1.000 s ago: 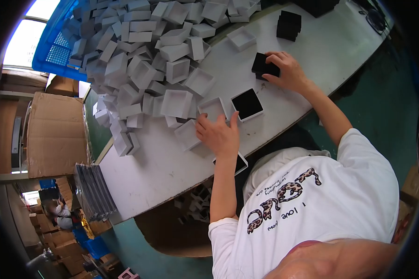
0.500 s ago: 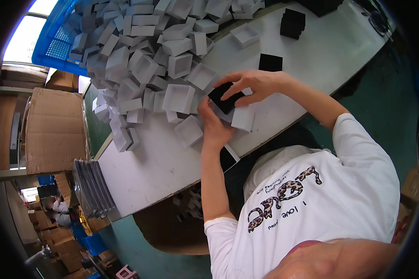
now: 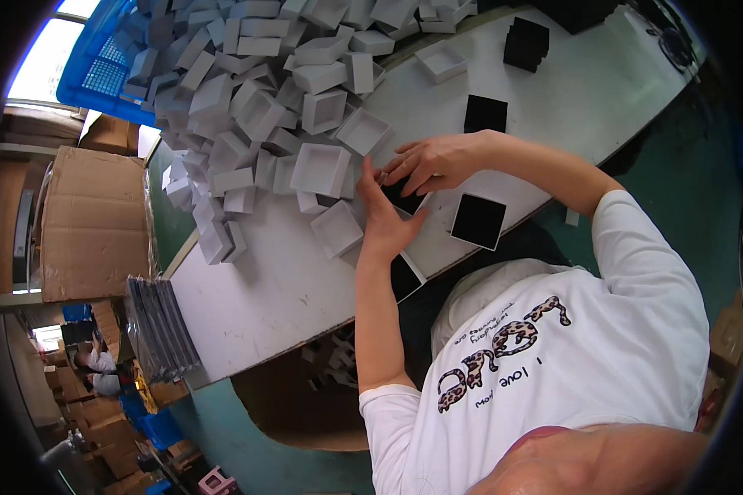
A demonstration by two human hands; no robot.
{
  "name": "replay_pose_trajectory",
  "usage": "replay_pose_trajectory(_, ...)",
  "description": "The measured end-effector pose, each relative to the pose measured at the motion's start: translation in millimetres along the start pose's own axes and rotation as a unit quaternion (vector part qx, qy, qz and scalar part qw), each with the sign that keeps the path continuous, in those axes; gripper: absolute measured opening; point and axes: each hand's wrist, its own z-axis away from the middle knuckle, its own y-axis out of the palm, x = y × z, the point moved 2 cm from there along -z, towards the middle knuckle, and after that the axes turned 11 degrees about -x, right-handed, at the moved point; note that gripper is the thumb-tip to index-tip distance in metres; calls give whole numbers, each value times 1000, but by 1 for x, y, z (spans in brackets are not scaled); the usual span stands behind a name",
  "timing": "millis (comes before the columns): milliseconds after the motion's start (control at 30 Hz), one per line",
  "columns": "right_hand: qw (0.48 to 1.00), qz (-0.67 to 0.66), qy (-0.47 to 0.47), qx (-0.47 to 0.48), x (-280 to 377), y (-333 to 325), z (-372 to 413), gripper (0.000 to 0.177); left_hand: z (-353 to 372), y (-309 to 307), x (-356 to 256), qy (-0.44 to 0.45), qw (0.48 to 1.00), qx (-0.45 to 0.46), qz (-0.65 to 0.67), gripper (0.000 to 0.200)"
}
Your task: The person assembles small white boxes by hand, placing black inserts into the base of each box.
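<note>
My left hand (image 3: 385, 221) is wrapped around the side of a small white box, its thumb along the near edge. A black square insert (image 3: 404, 198) shows inside that box, partly hidden by my fingers. My right hand (image 3: 437, 163) is closed over the far side, its bent fingertips pressed at the insert's edge. Close to the table's front edge lies a black-topped white box (image 3: 479, 221). Another black-topped box (image 3: 406, 276) is partly covered by my left forearm. Beyond my right hand lies a black square piece (image 3: 485, 114).
A big heap of white boxes (image 3: 260, 115) spreads over the far left of the table (image 3: 256, 309), by a blue crate (image 3: 99, 70). Black pieces (image 3: 526, 44) are stacked at the back right. Wrapped grey sheets (image 3: 163, 330) lean at the left end. A cardboard carton (image 3: 99, 223) stands beyond.
The black insert, tilted under my right fingers before, now sits lower inside a box. The white box side close to my hands is gone from there, and a black-topped box lies farther right.
</note>
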Motion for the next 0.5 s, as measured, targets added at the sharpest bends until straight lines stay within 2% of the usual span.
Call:
replay_pose_trajectory(133,991,135,-5,-7,5,-2,9,26,0,3,3,14,999,-7,35,119)
replay_pose_trajectory(167,986,165,3,-15,12,-6,12,27,0,4,2,20,1000,16,-4,110)
replay_pose_trajectory(233,986,115,96,-68,29,-22,23,36,0,2,-1,32,994,59,-85,95)
replay_pose_trajectory(267,982,89,140,-92,41,-31,31,42,0,2,-1,49,993,52,-95,89)
replay_pose_trajectory(333,966,54,220,-126,83,-45,53,68,2,2,-1,83,989,37,-115,78)
replay_pose_trajectory(433,957,107,267,-23,124,-31,86,92,2,1,-7,61,993,28,-92,73)
replay_pose_trajectory(500,964,120,235,-19,121,0,101,83,4,1,-7,58,994,40,-82,68)
